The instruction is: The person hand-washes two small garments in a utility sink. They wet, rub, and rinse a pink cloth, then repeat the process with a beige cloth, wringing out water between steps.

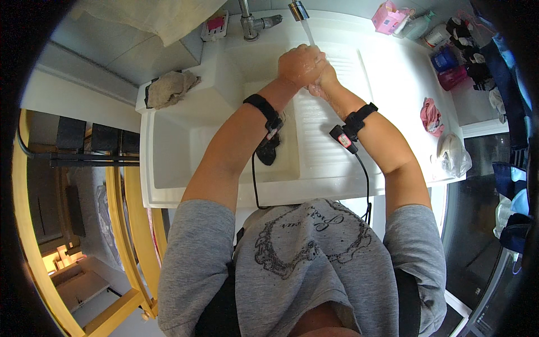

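Beneath the thin stream from a chrome faucet (298, 11), my left hand (300, 65) and my right hand (325, 78) are clasped together, wet and touching. The left covers part of the right, and whether anything lies between the palms is hidden. They are over the edge between the basin and the ribbed washboard (326, 135) of a white laundry sink (269, 187). A dark wet cloth (268, 152) lies in the basin below my left forearm, which partly hides it. Each wrist wears a black strap with a cabled device.
A grey-brown rag (170, 89) rests on the sink's left rim. A second tap (252, 25) and a soap dish (215, 26) stand at the back. On the right are a pink box (389, 17), bottles (417, 26), a pink cloth (431, 117) and a plastic bag (454, 156).
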A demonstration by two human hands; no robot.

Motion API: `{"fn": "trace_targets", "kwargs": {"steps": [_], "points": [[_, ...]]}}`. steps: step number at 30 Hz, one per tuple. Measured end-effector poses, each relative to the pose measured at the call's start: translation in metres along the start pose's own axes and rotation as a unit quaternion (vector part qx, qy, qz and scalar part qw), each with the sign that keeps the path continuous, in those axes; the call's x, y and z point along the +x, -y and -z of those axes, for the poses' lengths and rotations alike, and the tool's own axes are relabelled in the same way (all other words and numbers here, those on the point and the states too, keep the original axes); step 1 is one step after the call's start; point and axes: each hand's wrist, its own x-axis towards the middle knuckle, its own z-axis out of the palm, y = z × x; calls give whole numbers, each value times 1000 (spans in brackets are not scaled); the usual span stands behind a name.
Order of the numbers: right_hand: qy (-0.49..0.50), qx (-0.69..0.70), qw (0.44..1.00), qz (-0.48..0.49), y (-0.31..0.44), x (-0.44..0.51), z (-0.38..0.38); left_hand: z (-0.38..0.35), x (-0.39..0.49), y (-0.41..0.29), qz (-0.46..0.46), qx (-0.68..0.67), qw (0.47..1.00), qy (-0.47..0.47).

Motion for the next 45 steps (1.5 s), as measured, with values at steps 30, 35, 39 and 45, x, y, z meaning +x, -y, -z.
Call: {"fn": "trace_targets", "kwargs": {"steps": [30, 35, 39, 45], "points": [[47, -60, 997, 22, 95, -40, 38, 21, -9, 76, 249, -401, 865, 168], [72, -82, 993, 41, 104, -49, 29, 30, -17, 77, 243, -445, 843, 180], [84, -184, 974, 97, 103, -56, 30, 38, -18, 75, 274, -353, 873, 197], [118, -609, 772, 140, 91, -65, 46, 42, -14, 61, 322, -360, 838, 254]]}}
